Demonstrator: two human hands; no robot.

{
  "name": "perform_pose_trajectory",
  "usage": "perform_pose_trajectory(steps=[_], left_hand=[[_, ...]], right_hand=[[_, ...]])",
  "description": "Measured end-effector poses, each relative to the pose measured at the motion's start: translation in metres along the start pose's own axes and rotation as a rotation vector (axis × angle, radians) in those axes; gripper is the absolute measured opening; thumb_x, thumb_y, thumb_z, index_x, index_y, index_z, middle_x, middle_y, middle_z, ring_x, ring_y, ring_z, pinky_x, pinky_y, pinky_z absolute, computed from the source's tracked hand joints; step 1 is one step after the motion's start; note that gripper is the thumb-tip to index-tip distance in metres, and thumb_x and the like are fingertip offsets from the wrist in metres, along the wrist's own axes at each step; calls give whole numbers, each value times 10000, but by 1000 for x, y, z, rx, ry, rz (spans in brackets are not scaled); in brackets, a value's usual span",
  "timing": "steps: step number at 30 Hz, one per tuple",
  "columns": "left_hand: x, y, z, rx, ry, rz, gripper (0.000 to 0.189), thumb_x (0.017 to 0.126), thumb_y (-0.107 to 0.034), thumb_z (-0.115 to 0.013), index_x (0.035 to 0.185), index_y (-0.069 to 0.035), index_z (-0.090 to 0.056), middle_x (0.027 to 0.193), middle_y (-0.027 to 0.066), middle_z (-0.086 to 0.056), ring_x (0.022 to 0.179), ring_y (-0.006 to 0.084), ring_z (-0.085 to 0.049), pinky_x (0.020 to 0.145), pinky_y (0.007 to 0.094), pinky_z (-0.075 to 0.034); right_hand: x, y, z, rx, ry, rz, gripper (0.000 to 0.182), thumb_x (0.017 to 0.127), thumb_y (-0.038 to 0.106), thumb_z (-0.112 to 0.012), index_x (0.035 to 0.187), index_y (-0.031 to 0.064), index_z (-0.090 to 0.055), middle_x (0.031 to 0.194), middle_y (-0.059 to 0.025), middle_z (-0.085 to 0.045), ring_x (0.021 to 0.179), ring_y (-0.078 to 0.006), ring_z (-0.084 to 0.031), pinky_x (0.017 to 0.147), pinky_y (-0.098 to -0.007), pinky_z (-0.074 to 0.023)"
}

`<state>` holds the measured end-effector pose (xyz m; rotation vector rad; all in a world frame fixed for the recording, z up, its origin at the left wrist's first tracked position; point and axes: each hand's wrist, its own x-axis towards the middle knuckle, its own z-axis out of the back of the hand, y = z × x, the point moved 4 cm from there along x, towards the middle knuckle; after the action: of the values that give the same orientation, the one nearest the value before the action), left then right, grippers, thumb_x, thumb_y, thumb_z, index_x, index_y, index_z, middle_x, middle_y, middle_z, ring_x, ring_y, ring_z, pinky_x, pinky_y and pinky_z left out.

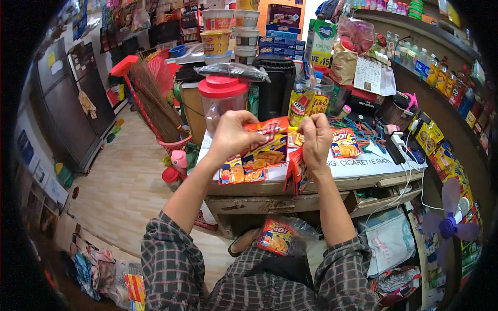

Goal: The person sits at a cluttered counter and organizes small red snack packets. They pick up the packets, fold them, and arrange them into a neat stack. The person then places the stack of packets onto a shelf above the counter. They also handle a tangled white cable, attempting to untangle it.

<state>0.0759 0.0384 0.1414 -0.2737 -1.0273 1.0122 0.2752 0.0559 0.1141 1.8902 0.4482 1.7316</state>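
My left hand (236, 136) pinches the top of an orange and blue snack packet (266, 151) between thumb and fingers, above the front of a desk (249, 189). To its right my right hand (316, 144) has its fingers curled closed near the packet's upper right edge; a red snack packet (297, 170) hangs just beneath this hand. Part of another packet (233, 173) shows under the one in my left hand. One more snack packet (344, 143) lies on the desk to the right, beside a heap of plastic clothespins (363, 133). Another packet (276, 236) rests on my lap.
A red-lidded plastic jar (223, 97) and a black container (274, 89) stand behind my hands. A power strip (396, 147) with white cables lies at the desk's right, above a partly pulled-out drawer (383, 198). A purple fan (448, 227) is at far right, a basket of brooms (173, 144) at left.
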Motion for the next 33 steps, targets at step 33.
perform_pose_trajectory(steps=[33], left_hand=[[-28,-42,-49,90,-322,-430,34,716,21,-609,737,8,-585,685,151,-589,631,312,-587,571,372,-457]], right_hand=[[-6,14,-19,-300,-19,112,146,813,86,-534,712,42,-437,685,-90,-455,691,-265,-445,656,-385,-330]])
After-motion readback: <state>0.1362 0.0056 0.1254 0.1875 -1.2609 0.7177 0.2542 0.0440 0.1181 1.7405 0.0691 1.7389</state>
